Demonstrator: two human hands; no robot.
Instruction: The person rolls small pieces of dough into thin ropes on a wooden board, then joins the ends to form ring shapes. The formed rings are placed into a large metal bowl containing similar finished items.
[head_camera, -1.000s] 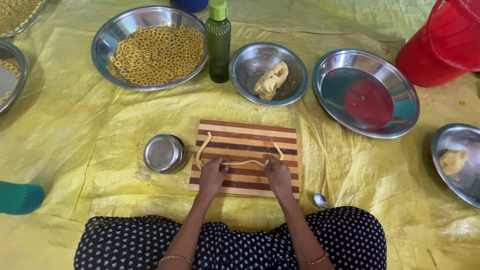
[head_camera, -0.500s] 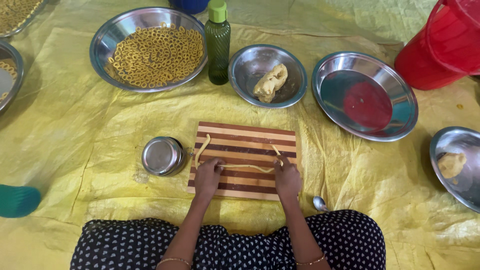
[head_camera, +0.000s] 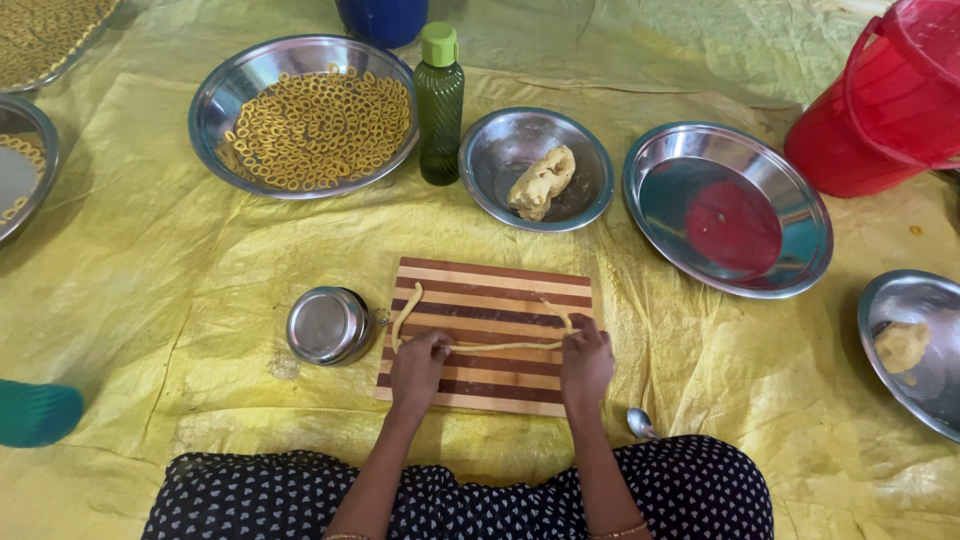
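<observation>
A striped wooden board (head_camera: 490, 300) lies on the yellow sheet in front of my knees. Across it stretches a thin rope of yellow dough (head_camera: 500, 346), its two ends curling away from me. My left hand (head_camera: 418, 366) presses on the rope's left part, palm down. My right hand (head_camera: 586, 362) presses on its right part. Both hands lie flat on the dough with the fingers together.
A small steel cup (head_camera: 326, 325) stands left of the board. Beyond are a steel bowl of dough rings (head_camera: 310, 125), a green bottle (head_camera: 439, 105), a bowl with a dough lump (head_camera: 540, 180), a steel plate (head_camera: 728, 205), a red bucket (head_camera: 890, 100). A spoon (head_camera: 640, 422) lies near my right knee.
My hands have slid apart along the dough rope, the right one moving further right, and the rope between them has grown longer and thinner.
</observation>
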